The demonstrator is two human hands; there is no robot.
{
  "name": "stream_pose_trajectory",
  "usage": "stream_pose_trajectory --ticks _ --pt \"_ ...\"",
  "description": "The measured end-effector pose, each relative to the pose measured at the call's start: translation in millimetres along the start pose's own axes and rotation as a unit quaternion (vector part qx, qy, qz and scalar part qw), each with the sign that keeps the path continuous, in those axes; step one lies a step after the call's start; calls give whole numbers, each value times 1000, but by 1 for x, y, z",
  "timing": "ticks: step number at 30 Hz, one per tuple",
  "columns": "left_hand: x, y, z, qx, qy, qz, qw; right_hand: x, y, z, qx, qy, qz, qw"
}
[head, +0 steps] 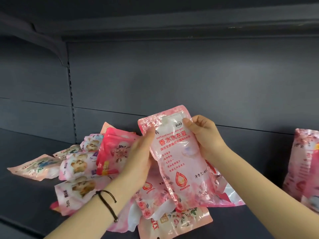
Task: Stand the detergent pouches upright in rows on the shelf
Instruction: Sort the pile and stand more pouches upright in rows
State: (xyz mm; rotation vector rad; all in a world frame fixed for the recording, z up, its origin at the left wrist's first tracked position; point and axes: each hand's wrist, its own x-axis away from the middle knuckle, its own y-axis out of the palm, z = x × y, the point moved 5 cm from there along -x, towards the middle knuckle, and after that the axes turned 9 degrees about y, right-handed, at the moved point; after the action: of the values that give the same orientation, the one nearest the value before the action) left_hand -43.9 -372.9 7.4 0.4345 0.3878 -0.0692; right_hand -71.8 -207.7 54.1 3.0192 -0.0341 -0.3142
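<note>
A pale pink detergent pouch (179,156) with red lettering is held up above the pile, tilted a little to the left. My left hand (139,157) grips its left edge. My right hand (205,137) grips its upper right edge, thumb on the front. Beneath it, several pink pouches (82,166) lie flat in a loose heap on the dark grey shelf (22,192). One pink pouch (303,164) stands upright at the far right edge of the view.
The shelf's dark back panel (172,80) rises behind the pile, with a slotted upright post (71,100) at left. Another shelf (172,30) hangs overhead. Bare shelf surface shows to the left of the heap and between the heap and the standing pouch.
</note>
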Motion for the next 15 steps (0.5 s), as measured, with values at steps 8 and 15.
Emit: stream_pose_trajectory --ticks 8,15 --pt "23 20 -11 -31 26 -17 999 48 -32 23 15 96 37 995" --pt "42 70 -10 -45 49 -97 993 106 -73 19 -21 48 42 998"
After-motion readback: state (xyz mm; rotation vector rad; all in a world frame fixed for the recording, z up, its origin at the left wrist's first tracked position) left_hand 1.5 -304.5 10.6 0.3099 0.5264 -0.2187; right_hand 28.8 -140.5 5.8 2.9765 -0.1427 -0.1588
